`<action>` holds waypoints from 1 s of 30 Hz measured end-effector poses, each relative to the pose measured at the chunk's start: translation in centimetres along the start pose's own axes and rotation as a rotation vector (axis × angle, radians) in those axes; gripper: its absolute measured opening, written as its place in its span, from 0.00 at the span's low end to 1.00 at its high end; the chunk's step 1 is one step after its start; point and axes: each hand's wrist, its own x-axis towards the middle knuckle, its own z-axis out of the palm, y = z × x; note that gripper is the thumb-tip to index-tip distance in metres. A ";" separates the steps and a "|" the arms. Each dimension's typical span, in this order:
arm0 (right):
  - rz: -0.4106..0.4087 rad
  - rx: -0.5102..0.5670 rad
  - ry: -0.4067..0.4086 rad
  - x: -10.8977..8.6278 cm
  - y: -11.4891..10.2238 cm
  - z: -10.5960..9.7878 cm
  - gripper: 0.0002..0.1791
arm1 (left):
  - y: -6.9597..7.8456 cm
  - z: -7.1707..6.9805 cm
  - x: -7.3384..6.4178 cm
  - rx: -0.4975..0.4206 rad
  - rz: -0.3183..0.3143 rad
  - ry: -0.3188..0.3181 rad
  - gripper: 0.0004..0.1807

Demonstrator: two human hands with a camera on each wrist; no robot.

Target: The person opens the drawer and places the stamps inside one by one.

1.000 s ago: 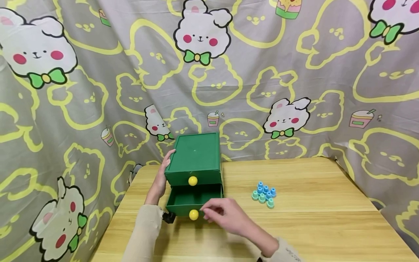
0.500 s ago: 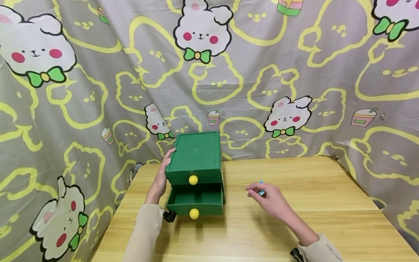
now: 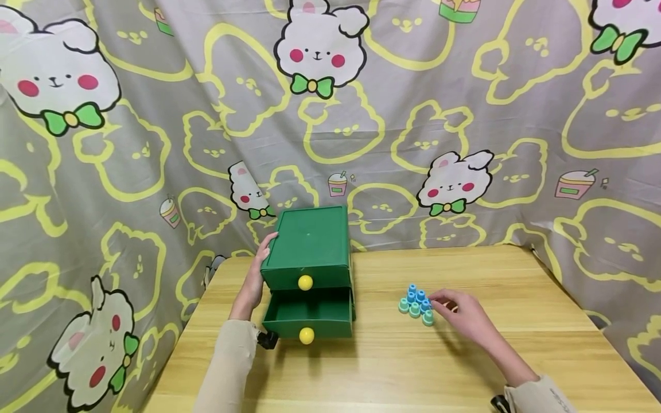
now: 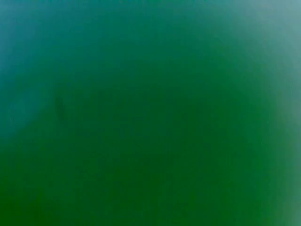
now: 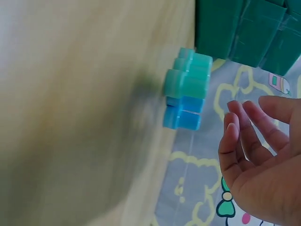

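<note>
A green two-drawer box [image 3: 307,238] stands on the table, its upper drawer in and its lower drawer [image 3: 333,329] pulled out. Each drawer front has a round yellow knob [image 3: 307,336]. My left hand [image 3: 252,287] rests along the box's left side; the left wrist view is only a green blur. To the right, my right hand [image 3: 465,315] is beside a cluster of small knobbed toy pieces, blue [image 3: 420,295] and mint [image 3: 415,310]. Its fingertips overlap the cluster's right end. In the right wrist view the fingers are loosely bent, apart from the pieces [image 5: 195,87].
The wooden table [image 3: 490,287] runs back to a grey curtain [image 3: 372,143] printed with cartoon rabbits, which also hangs along both sides. A black wrist camera [image 3: 267,340] sits beside the left cuff, near the lower drawer's corner.
My right hand has moved right from the lower drawer's front, across the toy pieces, to their right end. The left hand and the drawers keep their places.
</note>
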 end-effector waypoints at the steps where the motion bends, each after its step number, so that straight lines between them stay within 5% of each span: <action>1: 0.006 0.002 -0.013 -0.1 0.2 0.1 0.11 | 0.0 0.0 0.0 0.000 -0.001 0.000 0.30; 16: 0.019 0.053 -0.123 -1.0 1.7 1.1 0.12 | 0.0 0.0 0.1 0.003 -0.002 0.004 0.30; 24: -0.016 0.002 -0.099 -0.4 1.4 1.8 0.09 | 0.0 -0.1 0.0 0.005 0.000 0.002 0.29; 30: 0.038 0.002 -0.097 -0.2 1.1 2.2 0.13 | -0.1 -0.1 0.1 0.004 0.003 -0.005 0.30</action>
